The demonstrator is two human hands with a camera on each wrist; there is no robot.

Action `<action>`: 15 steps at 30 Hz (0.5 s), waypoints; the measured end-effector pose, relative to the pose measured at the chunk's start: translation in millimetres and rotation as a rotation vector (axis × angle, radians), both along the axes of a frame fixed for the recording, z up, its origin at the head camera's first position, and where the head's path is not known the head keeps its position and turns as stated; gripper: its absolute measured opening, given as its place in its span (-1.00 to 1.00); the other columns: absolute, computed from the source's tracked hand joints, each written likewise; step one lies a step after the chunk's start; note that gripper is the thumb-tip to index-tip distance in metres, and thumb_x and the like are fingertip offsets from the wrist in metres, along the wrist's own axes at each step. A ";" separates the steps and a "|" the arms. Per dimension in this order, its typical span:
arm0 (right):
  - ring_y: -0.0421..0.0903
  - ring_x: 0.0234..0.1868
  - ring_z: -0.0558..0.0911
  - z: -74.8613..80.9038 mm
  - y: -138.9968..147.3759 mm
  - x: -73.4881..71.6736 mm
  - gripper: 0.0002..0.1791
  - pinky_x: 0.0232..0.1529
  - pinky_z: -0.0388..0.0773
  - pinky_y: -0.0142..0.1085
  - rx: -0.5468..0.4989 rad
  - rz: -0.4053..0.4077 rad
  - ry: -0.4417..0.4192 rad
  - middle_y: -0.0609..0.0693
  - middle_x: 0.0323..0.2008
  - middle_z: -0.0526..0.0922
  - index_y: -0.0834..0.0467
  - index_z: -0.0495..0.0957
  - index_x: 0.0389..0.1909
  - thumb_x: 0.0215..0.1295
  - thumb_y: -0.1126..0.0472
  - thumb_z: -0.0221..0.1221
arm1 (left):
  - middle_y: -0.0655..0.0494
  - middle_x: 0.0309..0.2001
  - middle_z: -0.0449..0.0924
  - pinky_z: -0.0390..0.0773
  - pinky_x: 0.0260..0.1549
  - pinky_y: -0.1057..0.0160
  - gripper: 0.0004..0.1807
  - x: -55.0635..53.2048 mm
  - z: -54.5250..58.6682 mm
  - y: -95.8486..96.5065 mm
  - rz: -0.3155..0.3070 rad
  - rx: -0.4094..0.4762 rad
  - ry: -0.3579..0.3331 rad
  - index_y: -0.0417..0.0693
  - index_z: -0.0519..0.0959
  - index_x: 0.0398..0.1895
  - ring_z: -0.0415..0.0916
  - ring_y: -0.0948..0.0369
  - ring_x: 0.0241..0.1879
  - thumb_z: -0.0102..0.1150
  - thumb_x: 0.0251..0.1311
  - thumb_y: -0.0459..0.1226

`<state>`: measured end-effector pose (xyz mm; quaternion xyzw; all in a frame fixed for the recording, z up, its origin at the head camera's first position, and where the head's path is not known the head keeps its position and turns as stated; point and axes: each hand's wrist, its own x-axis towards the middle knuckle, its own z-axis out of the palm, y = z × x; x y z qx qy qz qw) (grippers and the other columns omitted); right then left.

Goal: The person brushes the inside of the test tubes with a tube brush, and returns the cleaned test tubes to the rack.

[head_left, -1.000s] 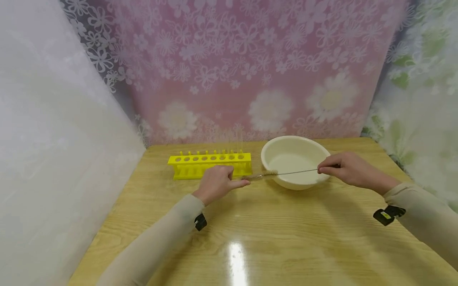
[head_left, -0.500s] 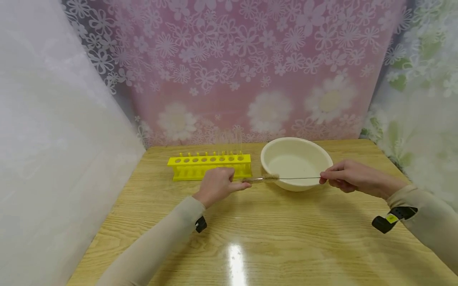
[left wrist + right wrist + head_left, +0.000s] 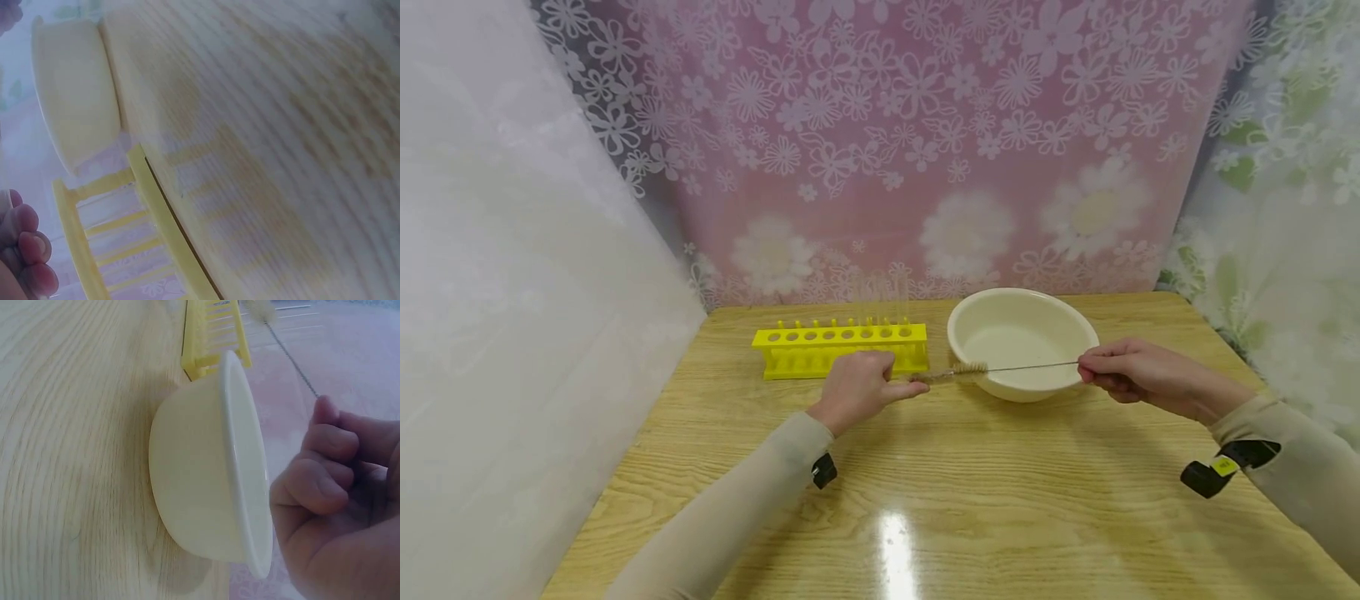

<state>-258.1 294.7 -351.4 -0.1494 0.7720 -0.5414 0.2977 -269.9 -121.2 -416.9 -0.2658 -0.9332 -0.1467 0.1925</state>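
Note:
My left hand (image 3: 857,385) grips a clear glass test tube (image 3: 942,377), mostly hidden by the fingers, in front of the yellow test tube rack (image 3: 763,337). At the tube's right end is a test tube brush (image 3: 972,367), its tan bristles showing outside the glass. Its thin wire stem runs right, over the front of the cream basin (image 3: 1037,388). Thumb and fingertips of my right hand (image 3: 1157,379) pinch the stem's far end beside the basin's right rim. In the right wrist view the other fingers of that hand (image 3: 331,481) are curled.
Several clear test tubes (image 3: 880,298) stand upright in the right part of the rack. The rack and basin sit side by side at the back of the wooden table (image 3: 970,492), before a pink flowered cloth (image 3: 865,167). White cloth hangs on the left.
My right hand has moved right and slightly down, and its fingers have turned a little on the stem. The bristles have shifted slightly right. My left hand has stayed nearly still.

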 end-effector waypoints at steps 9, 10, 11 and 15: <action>0.06 -0.54 0.05 -6.9 -0.4 0.6 -0.66 -0.38 0.06 -0.06 0.001 -0.045 0.051 -0.11 -0.55 0.40 0.25 0.59 -0.22 0.61 0.08 -0.02 | 0.30 -0.76 0.09 0.04 -0.76 0.39 -0.29 -1.4 2.2 3.5 -0.007 0.056 -0.046 0.10 0.26 -0.73 -0.05 0.38 -0.76 0.11 0.11 0.45; 0.05 -0.55 0.05 -7.3 -0.5 0.0 -0.65 -0.38 0.06 -0.06 0.005 -0.046 0.050 -0.11 -0.55 0.39 0.25 0.59 -0.22 0.60 0.08 -0.02 | 0.30 -0.77 0.10 0.04 -0.76 0.39 -0.29 -1.2 2.7 3.9 -0.010 0.053 -0.043 0.10 0.27 -0.73 -0.04 0.38 -0.77 0.12 0.11 0.44; 0.05 -0.55 0.05 -7.5 -0.9 -0.6 -0.65 -0.38 0.06 -0.06 0.009 -0.046 0.051 -0.11 -0.56 0.39 0.25 0.58 -0.22 0.60 0.07 -0.02 | 0.30 -0.77 0.10 0.05 -0.76 0.39 -0.30 -1.1 3.1 4.3 -0.010 0.049 -0.039 0.10 0.27 -0.73 -0.04 0.38 -0.77 0.13 0.12 0.44; 0.03 -0.56 0.05 -6.5 -4.0 -2.8 -0.65 -0.39 0.06 -0.06 0.013 -0.042 0.037 -0.10 -0.56 0.39 0.25 0.58 -0.22 0.60 0.07 -0.01 | 0.30 -0.76 0.08 0.04 -0.76 0.38 -0.30 -1.0 3.9 5.0 -0.007 0.044 -0.034 0.10 0.25 -0.73 -0.04 0.37 -0.76 0.13 0.12 0.43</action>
